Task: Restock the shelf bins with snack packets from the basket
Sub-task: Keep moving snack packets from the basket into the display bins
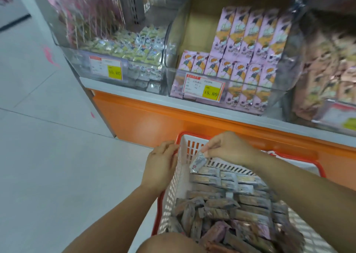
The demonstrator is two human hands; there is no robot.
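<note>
The light was bright, soft and even, and shadows were faint. The pale floor point(38, 146) at the left of the frame looked washed out. White glare streaked the clear walls of the bins point(169, 46) in the upper middle, veiling what lay behind. The price labels point(204, 88) at centre were legible, but sharpness fell off toward the right edge. The packets point(231, 210) in the basket point(173, 195) at lower right were smeared with blur. Wide-angle distortion bowed the shelf point(154, 100) edge.

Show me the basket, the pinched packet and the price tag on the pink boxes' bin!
basket point(173, 195): head view, on its white left wall.
packet point(198, 163): head view, middle of the wrapper.
price tag point(211, 93): head view, on its yellow square.
</note>
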